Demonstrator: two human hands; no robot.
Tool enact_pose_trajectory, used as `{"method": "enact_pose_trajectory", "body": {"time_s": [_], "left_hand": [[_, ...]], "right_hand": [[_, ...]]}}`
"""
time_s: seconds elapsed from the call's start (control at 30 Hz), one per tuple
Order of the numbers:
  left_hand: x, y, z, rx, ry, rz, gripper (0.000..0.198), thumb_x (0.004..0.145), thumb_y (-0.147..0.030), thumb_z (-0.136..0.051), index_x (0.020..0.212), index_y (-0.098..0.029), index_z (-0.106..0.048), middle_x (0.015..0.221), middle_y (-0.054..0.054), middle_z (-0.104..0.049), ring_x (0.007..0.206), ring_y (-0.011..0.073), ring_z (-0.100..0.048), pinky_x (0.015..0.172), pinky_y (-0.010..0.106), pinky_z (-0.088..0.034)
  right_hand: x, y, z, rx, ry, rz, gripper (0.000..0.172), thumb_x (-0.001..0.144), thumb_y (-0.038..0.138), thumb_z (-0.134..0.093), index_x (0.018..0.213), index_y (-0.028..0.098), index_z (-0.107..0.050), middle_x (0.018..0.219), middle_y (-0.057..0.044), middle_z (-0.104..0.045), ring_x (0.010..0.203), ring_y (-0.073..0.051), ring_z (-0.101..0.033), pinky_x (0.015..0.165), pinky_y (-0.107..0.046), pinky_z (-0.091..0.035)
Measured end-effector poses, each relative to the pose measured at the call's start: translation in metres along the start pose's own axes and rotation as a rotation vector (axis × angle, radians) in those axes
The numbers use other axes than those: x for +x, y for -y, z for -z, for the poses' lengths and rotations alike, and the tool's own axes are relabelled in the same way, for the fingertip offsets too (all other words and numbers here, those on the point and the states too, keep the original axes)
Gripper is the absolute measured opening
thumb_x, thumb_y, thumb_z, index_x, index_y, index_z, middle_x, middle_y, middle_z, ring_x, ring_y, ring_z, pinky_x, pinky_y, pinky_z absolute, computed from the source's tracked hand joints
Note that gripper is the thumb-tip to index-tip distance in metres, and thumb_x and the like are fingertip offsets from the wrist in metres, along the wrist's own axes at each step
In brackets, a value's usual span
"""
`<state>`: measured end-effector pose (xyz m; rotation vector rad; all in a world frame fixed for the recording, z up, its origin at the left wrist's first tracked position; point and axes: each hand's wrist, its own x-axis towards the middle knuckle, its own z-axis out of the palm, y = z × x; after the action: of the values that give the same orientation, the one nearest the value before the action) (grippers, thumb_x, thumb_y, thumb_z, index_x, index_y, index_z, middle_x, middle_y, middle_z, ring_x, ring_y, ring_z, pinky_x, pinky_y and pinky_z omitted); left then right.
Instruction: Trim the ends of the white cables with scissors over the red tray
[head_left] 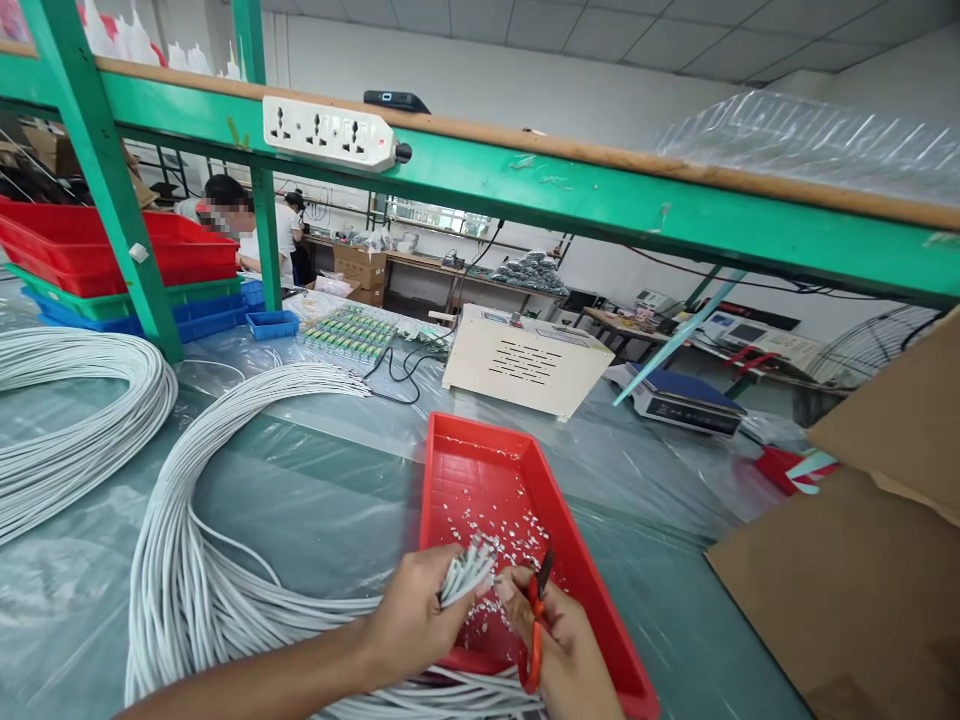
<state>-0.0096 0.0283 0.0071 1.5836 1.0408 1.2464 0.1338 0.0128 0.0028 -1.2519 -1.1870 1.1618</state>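
My left hand (416, 615) is closed around a bundle of white cable ends (466, 572), holding them over a red tray (600, 610). My right hand (562, 650) grips red-handled scissors (534, 625), their tip close to the cable ends. Small white cut-off bits lie scattered in the tray's bottom. The cables trail back to a big white coil (195, 560) on the plastic-covered table at my left.
A second white cable coil (82, 420) lies far left. Stacked red, green and blue bins (187, 270) stand at the back left, a cream metal box (525, 365) and a scale (682, 400) behind the tray, cardboard (847, 590) at right. A green shelf beam with a power strip (330, 132) runs overhead. People work in the background.
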Motion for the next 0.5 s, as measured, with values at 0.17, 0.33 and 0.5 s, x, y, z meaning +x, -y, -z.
{"method": "enact_pose_trajectory", "body": {"time_s": [0.17,0.33,0.5], "left_hand": [[0.009,-0.001,0.002,-0.216,0.030,0.184,0.026,0.075,-0.037,-0.056,0.077,-0.011,-0.058,0.059,0.000,-0.056,0.039,0.0056,-0.040,0.039,0.017,-0.032],[0.017,0.001,0.005,-0.407,0.248,0.287,0.033,0.071,-0.042,-0.059,0.073,-0.009,-0.059,0.056,0.002,-0.061,0.032,0.0028,-0.035,0.033,0.016,-0.024],[0.018,0.003,0.007,-0.490,0.313,0.370,0.032,0.064,-0.038,-0.067,0.072,-0.007,-0.063,0.059,0.005,-0.063,0.033,0.0022,-0.038,0.034,0.016,-0.026]], "right_hand": [[0.003,-0.009,0.006,-0.142,-0.011,0.062,0.033,0.067,0.047,-0.059,0.072,0.015,-0.064,0.061,-0.001,-0.058,0.060,-0.017,-0.052,0.058,-0.024,-0.042],[0.022,-0.011,0.035,-0.589,-0.130,0.234,0.028,0.069,0.045,-0.057,0.069,0.019,-0.066,0.071,-0.007,-0.065,0.083,-0.027,-0.053,0.072,-0.033,-0.041],[0.035,-0.005,0.048,-1.050,-0.163,0.393,0.015,0.072,0.023,-0.050,0.070,0.022,-0.065,0.082,-0.006,-0.069,0.082,-0.026,-0.054,0.079,-0.038,-0.036]]}}
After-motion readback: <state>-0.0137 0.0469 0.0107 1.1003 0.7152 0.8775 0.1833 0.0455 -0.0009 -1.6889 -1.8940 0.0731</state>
